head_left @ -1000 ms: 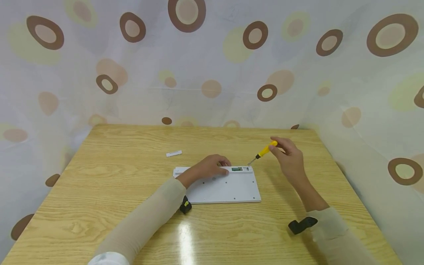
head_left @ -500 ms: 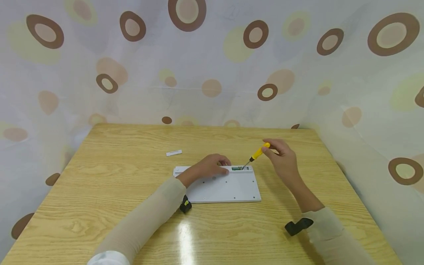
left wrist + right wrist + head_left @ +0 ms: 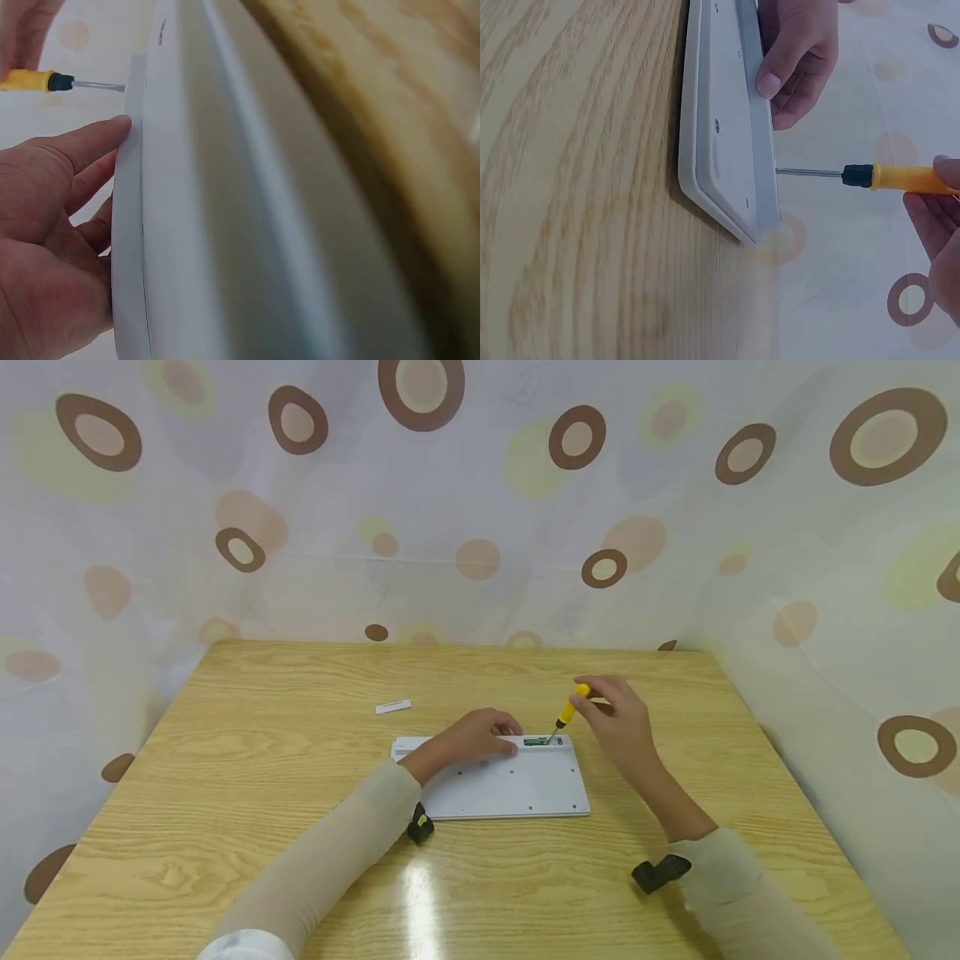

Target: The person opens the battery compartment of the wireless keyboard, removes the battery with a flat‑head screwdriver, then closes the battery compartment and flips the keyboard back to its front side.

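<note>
A white keyboard [image 3: 502,793] lies face down on the wooden table, its raised ridge on the far side. Toward the ridge's right end is an uncovered battery compartment [image 3: 535,742] with something green inside. My left hand [image 3: 474,737] grips the ridge just left of that compartment, thumb on the near side and fingers behind. Between the fingertips of my right hand [image 3: 621,727] is a yellow-handled screwdriver [image 3: 573,703], slanting down to the left. Its tip meets the right end of the opening; the wrist views hide the tip's exact contact.
A small white battery cover [image 3: 393,707] lies on the table [image 3: 285,735], behind and left of the keyboard. A patterned cloth [image 3: 480,510] hangs behind the table and along its sides.
My right hand has moved left, bringing the screwdriver tip from the keyboard's far right corner to the compartment, and the handle now stands steeper. The left hand and keyboard have stayed put.
</note>
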`<state>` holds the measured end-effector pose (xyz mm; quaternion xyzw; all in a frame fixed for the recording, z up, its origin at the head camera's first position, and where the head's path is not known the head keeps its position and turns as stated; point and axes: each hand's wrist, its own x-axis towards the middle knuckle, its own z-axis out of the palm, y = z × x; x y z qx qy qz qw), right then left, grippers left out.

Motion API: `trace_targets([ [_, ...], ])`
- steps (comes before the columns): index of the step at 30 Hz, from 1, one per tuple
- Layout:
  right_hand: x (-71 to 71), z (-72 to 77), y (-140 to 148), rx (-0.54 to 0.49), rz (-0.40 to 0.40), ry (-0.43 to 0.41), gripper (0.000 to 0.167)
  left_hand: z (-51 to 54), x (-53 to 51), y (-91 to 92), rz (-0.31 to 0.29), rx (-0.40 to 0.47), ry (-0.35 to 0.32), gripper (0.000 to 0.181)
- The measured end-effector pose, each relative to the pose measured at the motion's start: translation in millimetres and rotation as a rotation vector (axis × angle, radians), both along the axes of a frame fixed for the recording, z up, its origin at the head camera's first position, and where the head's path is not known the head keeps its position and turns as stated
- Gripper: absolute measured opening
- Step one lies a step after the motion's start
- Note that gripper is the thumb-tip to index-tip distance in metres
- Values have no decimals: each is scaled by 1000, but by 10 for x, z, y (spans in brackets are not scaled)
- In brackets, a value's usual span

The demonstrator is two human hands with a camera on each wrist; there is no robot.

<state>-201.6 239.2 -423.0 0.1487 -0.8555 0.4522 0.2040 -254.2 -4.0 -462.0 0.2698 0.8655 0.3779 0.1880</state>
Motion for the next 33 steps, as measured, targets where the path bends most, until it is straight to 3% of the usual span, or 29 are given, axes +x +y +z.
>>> trace_targets([
  [4,19,-1,-76,67,2,29,31,-9,-14,1,-6,-3,12,30],
  [8,56,-26,-65,23,-41,-25,33,-12,-12,-7,-10,-2,18,30],
  [10,72,-66,-12,-48,-70,-86,36,-13,-4,-6,-8,1,15,30],
  [17,98,-247,204,-453,-109,-289,46,-8,10,7,-4,15,5,30],
  [28,25,-476,290,-919,-251,-643,53,-23,-12,-1,-6,10,-14,31],
  [33,-2,-463,266,-1005,-273,-691,53,-10,-20,0,-7,2,-8,32],
])
